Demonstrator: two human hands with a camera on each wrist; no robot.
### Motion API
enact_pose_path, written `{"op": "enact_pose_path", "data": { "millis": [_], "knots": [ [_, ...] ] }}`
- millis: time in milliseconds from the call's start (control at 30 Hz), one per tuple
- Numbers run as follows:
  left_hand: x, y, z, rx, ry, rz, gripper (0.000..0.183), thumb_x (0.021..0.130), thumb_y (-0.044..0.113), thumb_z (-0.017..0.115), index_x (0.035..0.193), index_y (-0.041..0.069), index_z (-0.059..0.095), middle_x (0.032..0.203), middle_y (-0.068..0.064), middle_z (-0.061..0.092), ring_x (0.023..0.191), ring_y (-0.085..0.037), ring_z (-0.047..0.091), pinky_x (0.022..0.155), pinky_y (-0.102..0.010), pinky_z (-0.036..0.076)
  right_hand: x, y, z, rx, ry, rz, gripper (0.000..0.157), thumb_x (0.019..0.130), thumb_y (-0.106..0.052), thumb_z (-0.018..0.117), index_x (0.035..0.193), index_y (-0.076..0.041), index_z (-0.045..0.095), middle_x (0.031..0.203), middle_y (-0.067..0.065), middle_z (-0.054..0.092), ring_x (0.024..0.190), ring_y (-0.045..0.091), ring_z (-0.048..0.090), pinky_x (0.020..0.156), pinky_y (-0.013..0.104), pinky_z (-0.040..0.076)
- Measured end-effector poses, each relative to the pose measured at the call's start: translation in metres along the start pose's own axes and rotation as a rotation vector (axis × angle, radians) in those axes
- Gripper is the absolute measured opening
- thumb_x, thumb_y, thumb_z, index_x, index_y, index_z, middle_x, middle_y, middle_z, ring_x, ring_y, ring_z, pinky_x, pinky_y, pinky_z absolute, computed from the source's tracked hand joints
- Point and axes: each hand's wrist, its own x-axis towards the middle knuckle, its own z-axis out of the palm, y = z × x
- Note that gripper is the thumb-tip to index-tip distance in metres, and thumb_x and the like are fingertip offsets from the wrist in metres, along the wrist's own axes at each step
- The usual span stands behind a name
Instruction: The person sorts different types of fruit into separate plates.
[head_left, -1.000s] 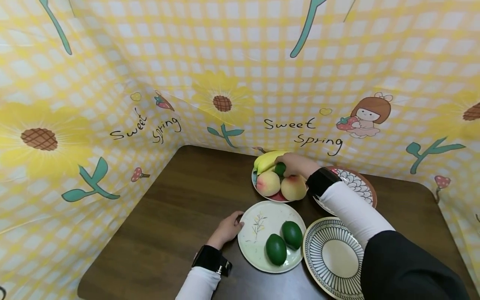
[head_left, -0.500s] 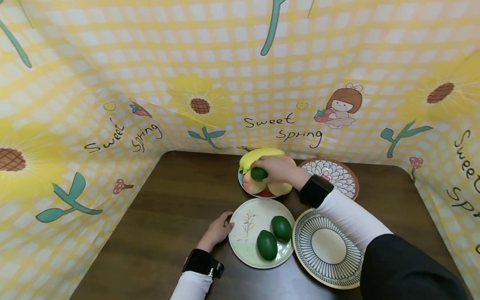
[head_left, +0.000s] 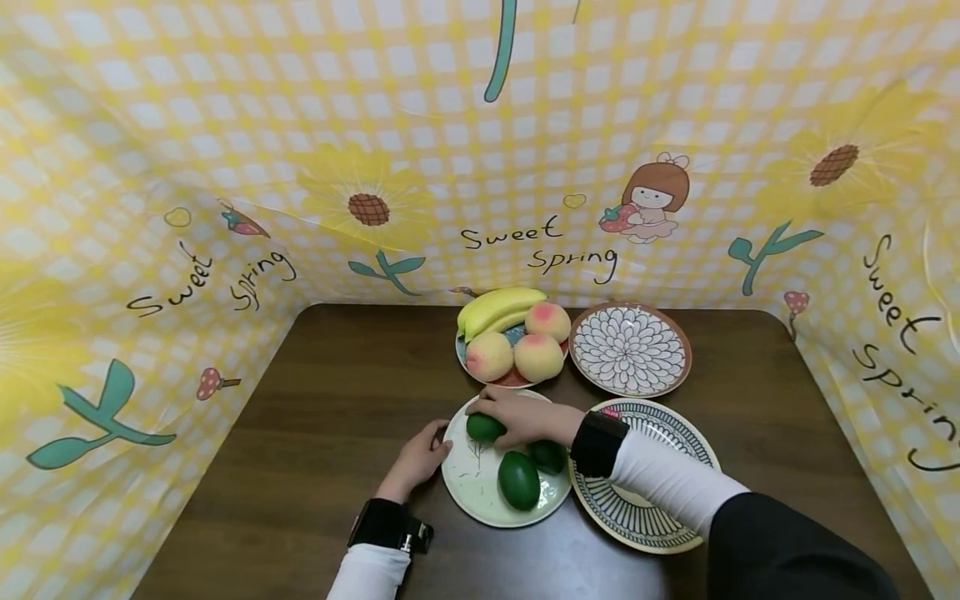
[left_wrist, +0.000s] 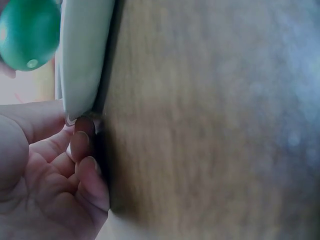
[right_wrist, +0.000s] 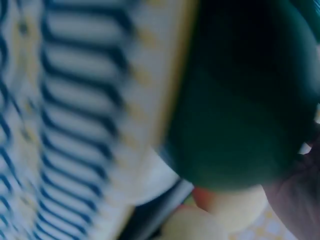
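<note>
In the head view my right hand (head_left: 517, 414) grips a dark green oval fruit (head_left: 486, 428) close over the far part of a pale plate (head_left: 467, 490) with a sprig design. Two more such fruits lie on that plate: one in front (head_left: 519, 481), the other (head_left: 548, 457) partly covered by my right hand and wristband. My left hand (head_left: 417, 458) pinches the plate's left rim. The left wrist view shows thumb and fingers at the rim (left_wrist: 85, 65), with the held green fruit (left_wrist: 30, 35) beyond. A green fruit (right_wrist: 245, 100) fills much of the right wrist view, blurred.
Behind the pale plate stands a fruit plate (head_left: 517, 335) with bananas (head_left: 501, 312) and three peaches (head_left: 538, 357). A brown-rimmed flower-pattern plate (head_left: 630, 350) is at the back right. My right forearm crosses a striped plate (head_left: 637, 533). Patterned cloth (head_left: 420, 125) walls the table (head_left: 300, 450).
My right hand has brought the green fruit from the fruit plate toward me, over the pale plate. My left hand stays at the rim. The head view has shifted to the right.
</note>
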Motion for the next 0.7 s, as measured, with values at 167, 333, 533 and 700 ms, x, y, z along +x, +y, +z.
{"op": "enact_pose_path", "data": {
  "millis": [167,333,533,700],
  "knots": [
    [0.001,0.001,0.002,-0.001,0.004,0.014,0.041,0.102,0.013,0.057,0.14,-0.001,0.056,0.08,-0.003,0.049,0.075,-0.017,0.049,0.074,-0.031,0.039,-0.003,0.003,0.01,0.063,-0.02,0.03,0.062,0.083,-0.009,0.081,0.139,-0.012,0.053,0.132,0.015,0.051,0.116,0.024,0.054,0.103,0.035,0.047],
    [0.002,0.004,0.003,-0.004,0.003,0.016,0.041,0.102,0.013,0.057,0.14,-0.002,0.055,0.079,-0.003,0.048,0.073,-0.017,0.048,0.072,-0.03,0.039,-0.003,0.006,0.012,0.07,0.0,0.049,0.067,0.081,-0.011,0.084,0.14,-0.011,0.051,0.131,0.015,0.05,0.116,0.025,0.055,0.104,0.036,0.047],
    [0.004,0.005,0.003,0.01,0.002,0.024,0.041,0.102,0.014,0.057,0.14,-0.002,0.055,0.081,-0.004,0.05,0.077,-0.017,0.05,0.075,-0.031,0.04,-0.01,0.005,0.004,0.072,0.031,0.07,0.067,0.086,-0.019,0.081,0.145,-0.009,0.051,0.138,0.016,0.052,0.12,0.027,0.057,0.105,0.04,0.049],
    [0.006,0.005,0.001,0.015,0.012,0.027,0.04,0.102,0.013,0.057,0.139,-0.002,0.056,0.081,-0.005,0.051,0.076,-0.018,0.049,0.075,-0.031,0.041,-0.038,0.004,-0.015,0.12,0.146,0.117,0.055,0.096,-0.024,0.071,0.144,-0.005,0.053,0.144,0.02,0.053,0.129,0.034,0.057,0.11,0.049,0.048]
  ]
}}
